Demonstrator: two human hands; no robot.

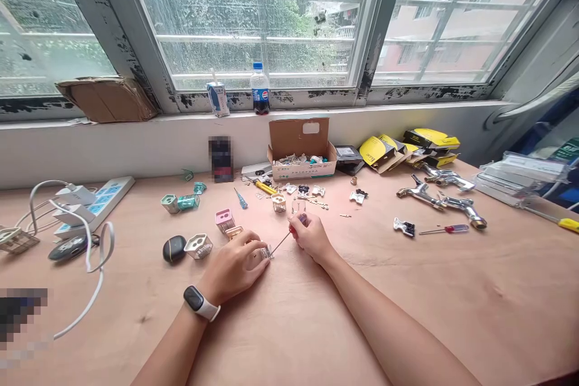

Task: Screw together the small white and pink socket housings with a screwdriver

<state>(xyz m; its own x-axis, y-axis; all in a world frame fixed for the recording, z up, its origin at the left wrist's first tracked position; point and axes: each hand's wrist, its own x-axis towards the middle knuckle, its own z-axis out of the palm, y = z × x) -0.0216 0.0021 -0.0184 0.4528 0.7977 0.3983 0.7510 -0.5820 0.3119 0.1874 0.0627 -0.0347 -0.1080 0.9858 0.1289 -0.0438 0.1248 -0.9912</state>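
My left hand rests on the tabletop, its fingers closed on a small clear plastic part whose exact kind is mostly hidden. A screwdriver with a reddish handle is gripped in my right hand. Its thin shaft slants down to the left, and the tip meets or nearly meets the clear part. Beside my left fingers stand a pink pencil sharpener and an orange-toned one, partly covered by the hand. A cream sharpener and a black rounded case lie farther left.
An open carton of small parts stands by the wall, with a yellow cutter before it. Metal taps and a second screwdriver lie right. A power strip with white cables and a mouse occupy the left.
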